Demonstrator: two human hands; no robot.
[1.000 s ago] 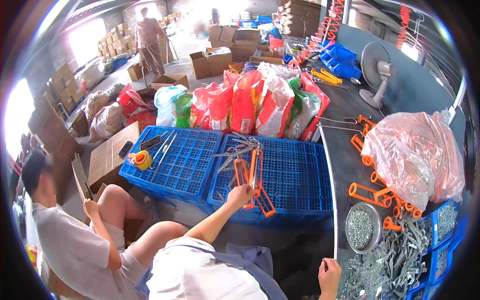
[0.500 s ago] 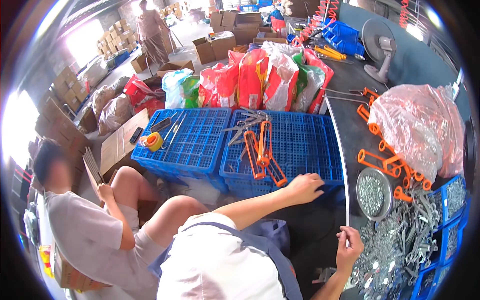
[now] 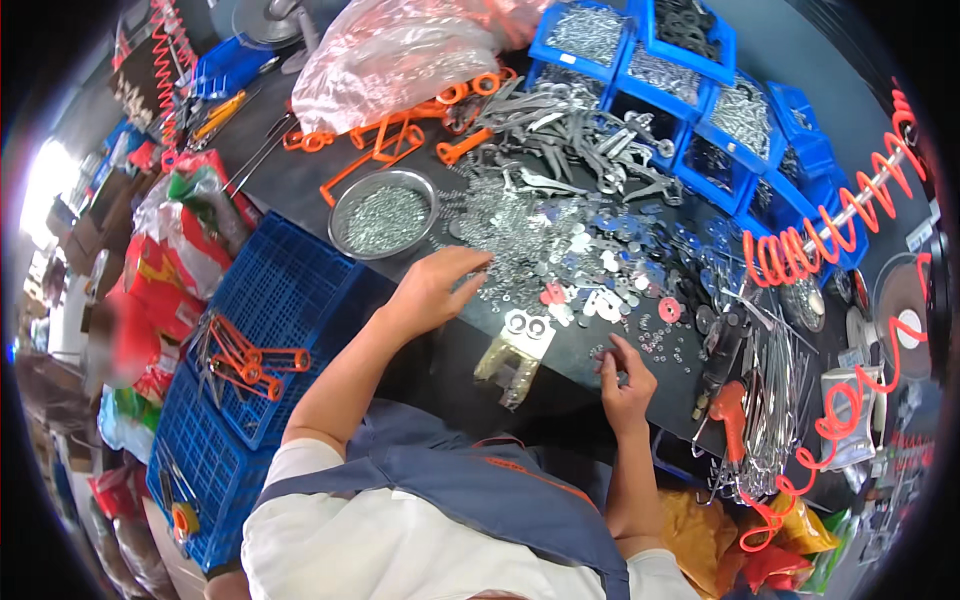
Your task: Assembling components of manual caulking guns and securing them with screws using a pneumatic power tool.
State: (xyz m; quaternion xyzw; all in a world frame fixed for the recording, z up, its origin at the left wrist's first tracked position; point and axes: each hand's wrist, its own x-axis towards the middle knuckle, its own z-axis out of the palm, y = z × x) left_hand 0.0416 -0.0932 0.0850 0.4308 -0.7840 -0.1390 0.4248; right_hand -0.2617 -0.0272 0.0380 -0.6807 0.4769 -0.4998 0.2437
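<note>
My left hand (image 3: 435, 288) reaches over the near edge of a heap of small metal parts (image 3: 500, 235), fingers stretched and thumb apart. I see nothing held in it. Close by stands a round metal bowl (image 3: 385, 215) of small shiny pieces. Between my hands, a metal fixture (image 3: 527, 328) with two ring-shaped parts on top sits at the table's front edge. To its right is my right hand (image 3: 628, 388), thumb and fingertips curled together beside scattered washers (image 3: 660, 340). Whatever is between those fingertips is too small to make out.
Blue bins (image 3: 730, 125) of small hardware line the back right. Grey metal levers (image 3: 590, 150) lie behind the heap, orange frames (image 3: 385, 135) at back left. A red-handled power tool (image 3: 735, 410) and metal rods (image 3: 775, 400) are at right. Blue crates (image 3: 290, 270) stand left.
The view has swung right from the crates to the worktable. My left hand has gone from over the crates to the metal parts; my right hand is now beside the fixture.
</note>
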